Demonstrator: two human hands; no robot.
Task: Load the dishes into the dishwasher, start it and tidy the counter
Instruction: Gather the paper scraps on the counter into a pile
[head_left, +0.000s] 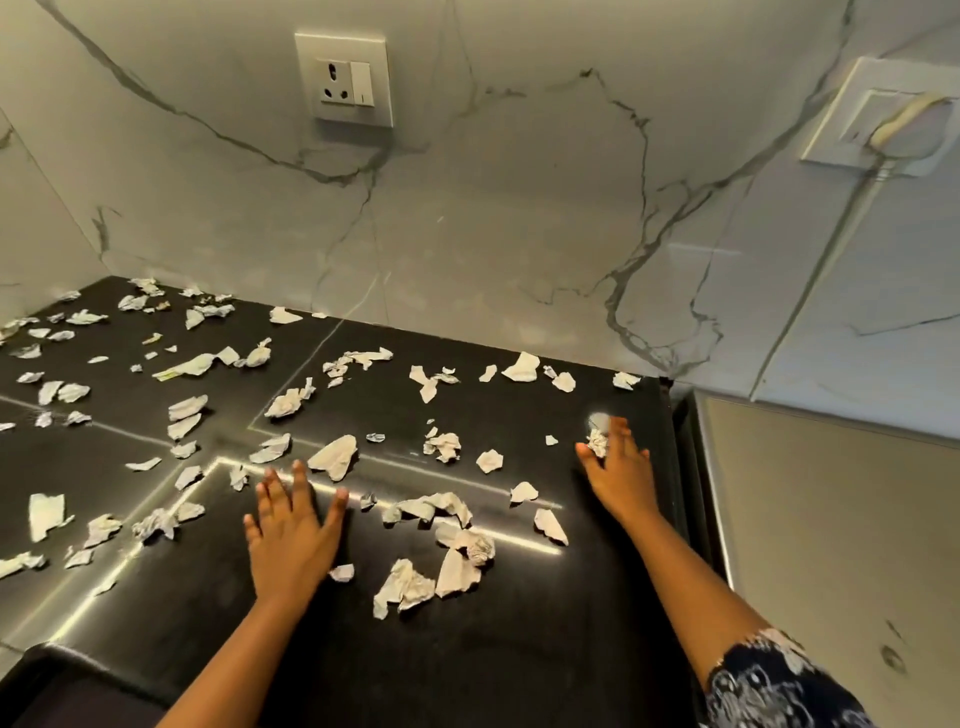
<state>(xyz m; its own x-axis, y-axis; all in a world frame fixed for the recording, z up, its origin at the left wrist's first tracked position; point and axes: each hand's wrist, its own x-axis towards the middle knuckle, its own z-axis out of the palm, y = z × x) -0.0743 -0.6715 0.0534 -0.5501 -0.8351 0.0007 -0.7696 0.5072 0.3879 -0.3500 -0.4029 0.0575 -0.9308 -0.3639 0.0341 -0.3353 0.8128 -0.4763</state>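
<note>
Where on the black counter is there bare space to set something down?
Bare: the near part of the counter, on the person's side of the paper pile. Elsewhere torn scraps crowd it, thickest at the left.

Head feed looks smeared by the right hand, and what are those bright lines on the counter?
Head view: the right hand is motion-blurred at the fingertips, so its hold on the crumpled scrap is unclear; the left hand is sharp. Head view too: the bright lines are glare on the glossy black counter, not scraps.
</note>
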